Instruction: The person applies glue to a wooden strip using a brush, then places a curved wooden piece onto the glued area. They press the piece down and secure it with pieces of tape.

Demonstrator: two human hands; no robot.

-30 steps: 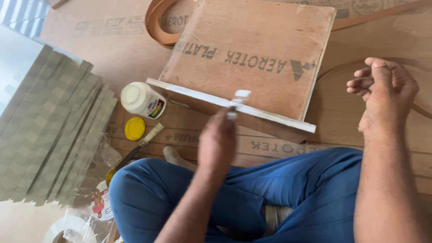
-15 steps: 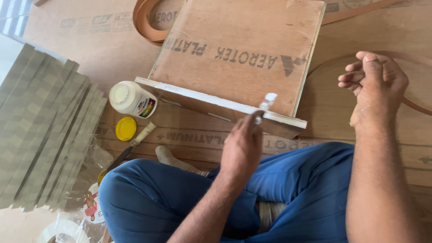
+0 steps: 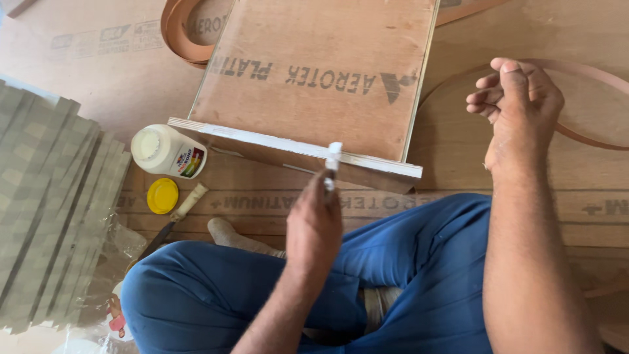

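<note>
Plywood floor sheet (image 3: 85,85) underneath. Your left hand (image 3: 314,226) pinches small white spreader (image 3: 333,157), tip touching glue-coated board edge (image 3: 295,146); edge's long axis runs left-right, directly ahead of fingers. Right hand (image 3: 521,111) loosely curled, empty, well apart. Glue bottle (image 3: 167,152) left.

The left hand (image 3: 314,226) is motion-blurred, so its grip on the small white piece (image 3: 333,157) cannot be made out. The plywood board (image 3: 314,72) runs past the top edge. A clear plastic bag (image 3: 108,252) blurs whatever lies under it, and the strip stack (image 3: 46,210) is cut off at the left edge.
</note>
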